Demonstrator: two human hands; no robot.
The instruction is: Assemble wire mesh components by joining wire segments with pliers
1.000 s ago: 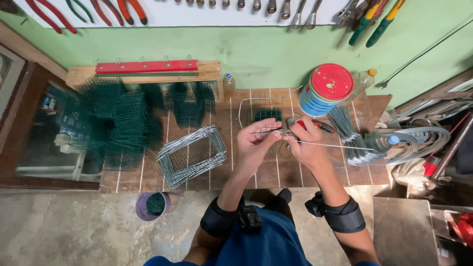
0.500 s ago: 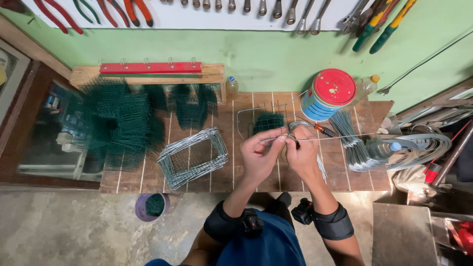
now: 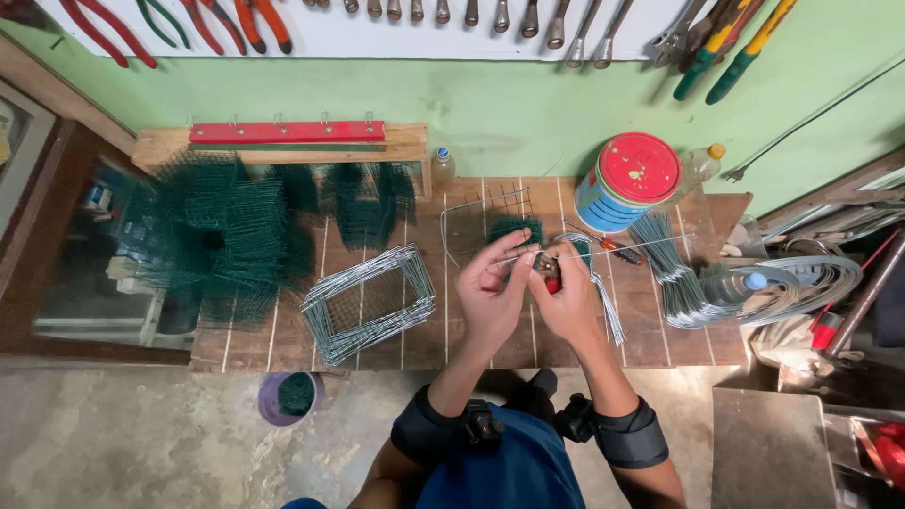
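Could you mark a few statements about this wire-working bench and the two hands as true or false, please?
1. Both hands, left hand and right hand, meet over the wooden bench. True.
2. The round tin has a green lid. False: its lid is red.
3. A grey wire frame lies to the left of the hands. True.
4. The stacked green mesh sits at the bench's right end. False: it sits at the left end.
5. Tools hang on the wall above. True.
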